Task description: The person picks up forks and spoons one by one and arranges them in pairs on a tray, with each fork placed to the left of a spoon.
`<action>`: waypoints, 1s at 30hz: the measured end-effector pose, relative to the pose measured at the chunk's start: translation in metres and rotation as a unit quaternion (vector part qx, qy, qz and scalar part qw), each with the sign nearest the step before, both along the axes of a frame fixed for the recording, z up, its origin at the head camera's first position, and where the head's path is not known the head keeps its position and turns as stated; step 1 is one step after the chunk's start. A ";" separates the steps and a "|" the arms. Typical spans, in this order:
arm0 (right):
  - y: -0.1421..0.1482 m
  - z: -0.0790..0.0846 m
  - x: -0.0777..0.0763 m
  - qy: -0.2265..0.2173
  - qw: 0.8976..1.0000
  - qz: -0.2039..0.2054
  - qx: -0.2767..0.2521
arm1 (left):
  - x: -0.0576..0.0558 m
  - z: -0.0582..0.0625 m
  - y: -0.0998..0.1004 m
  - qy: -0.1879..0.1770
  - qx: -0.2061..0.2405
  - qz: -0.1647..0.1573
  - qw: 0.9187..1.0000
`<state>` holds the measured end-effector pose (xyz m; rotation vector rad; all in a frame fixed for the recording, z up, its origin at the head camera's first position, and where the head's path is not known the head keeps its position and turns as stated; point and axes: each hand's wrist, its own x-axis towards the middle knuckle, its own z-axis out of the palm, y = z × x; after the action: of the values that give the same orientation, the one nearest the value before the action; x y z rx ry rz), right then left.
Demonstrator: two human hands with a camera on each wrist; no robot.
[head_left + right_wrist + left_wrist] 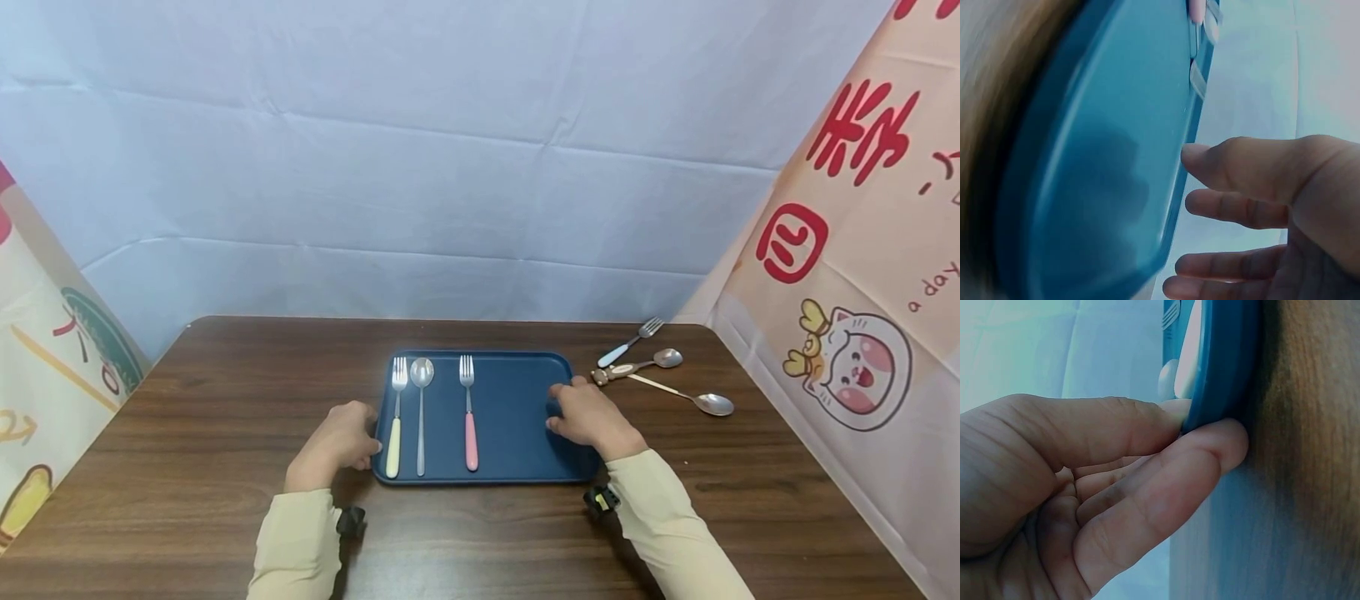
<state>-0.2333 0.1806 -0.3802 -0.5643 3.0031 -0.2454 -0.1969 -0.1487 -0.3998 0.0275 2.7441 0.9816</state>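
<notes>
A blue tray (pixel 517 417) lies on the table with a yellow-handled fork (pixel 393 446), a plain metal spoon (pixel 421 417) and a pink-handled fork (pixel 470 437) on it, side by side. At its left edge my left hand (pixel 337 442) pinches the rim; the left wrist view shows the thumb (pixel 1129 428) on the inner side and a finger beneath. Over the tray's right end is my right hand (pixel 592 417). In the right wrist view its thumb and fingers (pixel 1235 209) are spread, holding nothing, with their shadow on the tray.
Right of the tray lie a blue-handled fork (pixel 613 356), a spoon with a bear-shaped handle end (pixel 666 358) and a spoon with a pale thin handle (pixel 712 405). Behind the wooden table (pixel 262 375) hangs a white cloth (pixel 375 208); a printed cloth (pixel 847 275) borders the right side.
</notes>
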 end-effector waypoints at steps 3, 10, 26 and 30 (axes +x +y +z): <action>0.007 0.000 -0.003 0.002 1.000 -0.010 0.007 | 0.000 -0.001 0.000 0.001 0.001 0.001 1.000; 0.022 0.001 -0.011 0.011 0.998 -0.056 0.022 | 0.000 -0.002 0.000 0.000 0.006 0.002 1.000; 0.052 -0.010 -0.033 0.003 0.993 -0.114 0.007 | 0.000 0.001 0.000 -0.004 0.009 0.004 1.000; 0.059 -0.012 -0.037 -0.010 0.992 -0.128 -0.008 | 0.000 0.001 0.000 -0.005 0.011 0.004 1.000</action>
<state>-0.2705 0.2396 -0.3919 -0.1730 3.0509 -0.2898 -0.1972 -0.1486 -0.3990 0.0146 2.7274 1.0108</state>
